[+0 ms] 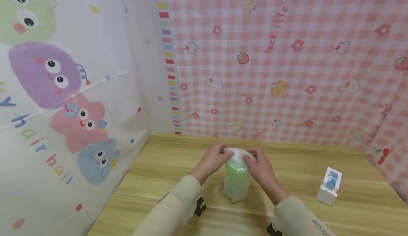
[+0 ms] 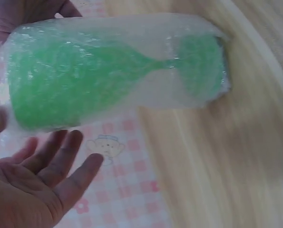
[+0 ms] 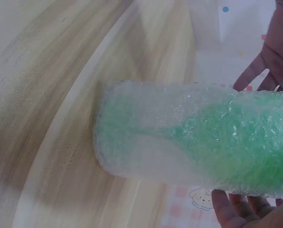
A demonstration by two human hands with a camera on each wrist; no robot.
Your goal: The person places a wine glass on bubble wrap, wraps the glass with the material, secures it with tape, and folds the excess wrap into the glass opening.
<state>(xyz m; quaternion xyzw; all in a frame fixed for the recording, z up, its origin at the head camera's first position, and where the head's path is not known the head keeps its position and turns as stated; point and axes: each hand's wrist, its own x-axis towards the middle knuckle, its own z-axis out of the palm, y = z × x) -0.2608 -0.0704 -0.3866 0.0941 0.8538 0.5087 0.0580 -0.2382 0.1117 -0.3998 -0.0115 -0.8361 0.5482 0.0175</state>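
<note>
A green goblet (image 1: 237,177) wrapped in bubble wrap stands upright on the wooden table. Its wide bowl, thin stem and foot show through the cloudy wrap (image 3: 158,107) in the right wrist view. At the top left of the bundle, my left hand (image 1: 213,161) holds the wrap's upper end, thumb in front and fingers toward the back. Opposite it, my right hand (image 1: 262,167) grips the same upper end from the right. Several fingers of the left hand (image 2: 46,178) are spread alongside the bundle in the left wrist view. The far fingertips are partly hidden behind the wrap.
To the right on the wooden table (image 1: 296,183) sits a small white box (image 1: 326,193) with something blue (image 1: 332,179) in it. A pink checked cloth (image 1: 277,69) hangs behind the table, and a white cartoon-printed sheet (image 1: 124,98) hangs on the left.
</note>
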